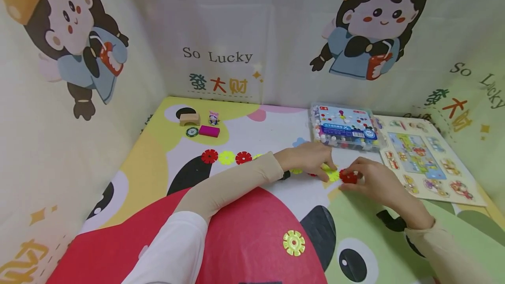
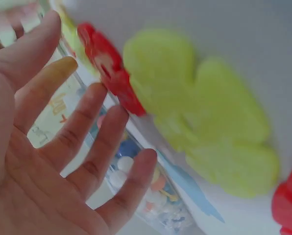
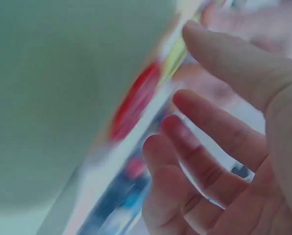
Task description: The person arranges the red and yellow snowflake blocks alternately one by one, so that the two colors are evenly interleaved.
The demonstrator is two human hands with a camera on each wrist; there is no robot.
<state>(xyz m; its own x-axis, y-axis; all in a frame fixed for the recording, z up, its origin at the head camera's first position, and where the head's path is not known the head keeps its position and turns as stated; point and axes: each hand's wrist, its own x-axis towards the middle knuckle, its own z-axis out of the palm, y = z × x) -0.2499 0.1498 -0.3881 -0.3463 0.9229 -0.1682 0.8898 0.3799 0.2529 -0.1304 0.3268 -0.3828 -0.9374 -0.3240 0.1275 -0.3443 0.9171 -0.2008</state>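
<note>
Flower-shaped plastic discs, red and yellow by turns, form a row across the table in the head view, partly hidden by the left arm. My left hand point(image 1: 309, 157) is over the right part of the row, its thumb and fingers apart beside a yellow disc point(image 1: 333, 175). At the row's right end, my right hand point(image 1: 375, 181) has its thumb and forefinger either side of a red disc point(image 1: 349, 176). In the right wrist view, this red disc point(image 3: 135, 102) lies flat, and the loosely bent fingers look apart from it. Large in the left wrist view is another yellow disc point(image 2: 200, 112).
A loose yellow disc point(image 1: 293, 243) lies nearer the front. At the back are a clear box of coloured parts point(image 1: 345, 126) and a picture puzzle board point(image 1: 430, 161). Back left stand a wooden arch block point(image 1: 190, 119), a magenta block point(image 1: 209, 131), a small figurine point(image 1: 214, 118) and a round token point(image 1: 192, 132).
</note>
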